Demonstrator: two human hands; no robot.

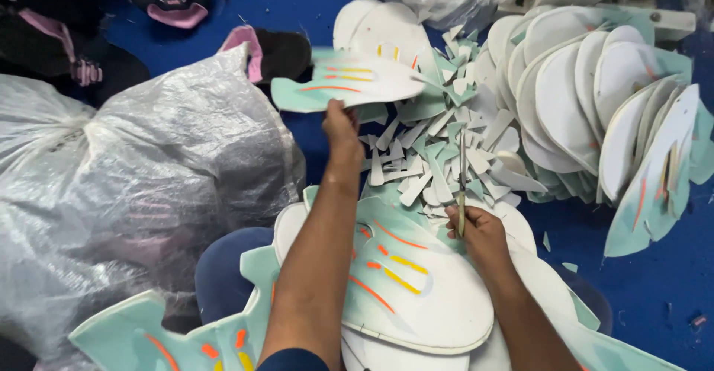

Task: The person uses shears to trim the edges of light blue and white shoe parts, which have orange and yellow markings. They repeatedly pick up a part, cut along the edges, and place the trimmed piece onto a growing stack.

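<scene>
Nearest us, our right hand [476, 229] is fisted around a blade [462, 181] pointing away over the scraps [439, 155]. Farther out, our left hand [338, 125], arm outstretched, pinches a mint foam piece [349, 81] from below; its fingertips are hidden behind it.

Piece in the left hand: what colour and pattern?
The foam piece in the left hand is pale mint and white with orange and yellow stripes; head view.

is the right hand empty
No, the right hand grips a thin blade tool pointing up over the pile of offcuts.
</scene>
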